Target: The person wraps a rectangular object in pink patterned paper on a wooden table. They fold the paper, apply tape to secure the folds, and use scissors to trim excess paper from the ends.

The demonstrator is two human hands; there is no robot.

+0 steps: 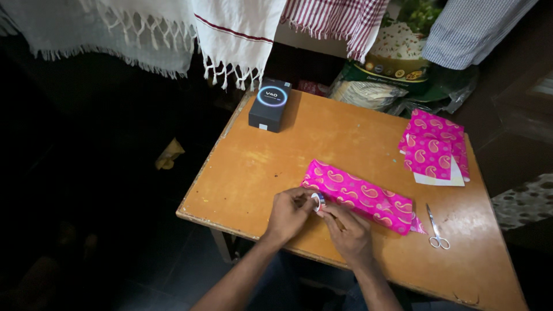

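Worn orange table (271, 167) under hanging fringed cloths (230, 34), left hand (288, 216) and right hand (348, 233) both gripping a tape roll (317, 201).

Dark rectangular box (269, 105) with a glowing blue ring on its lid, standing at the far left corner of the orange-brown surface (259, 173). Beyond the far edge, leaning plastic food bags (391, 69) in green, white and cream. Near the front edge, a long parcel (360, 196) wrapped in bright pink paisley paper.

Sharp, lit centre; deep black surroundings
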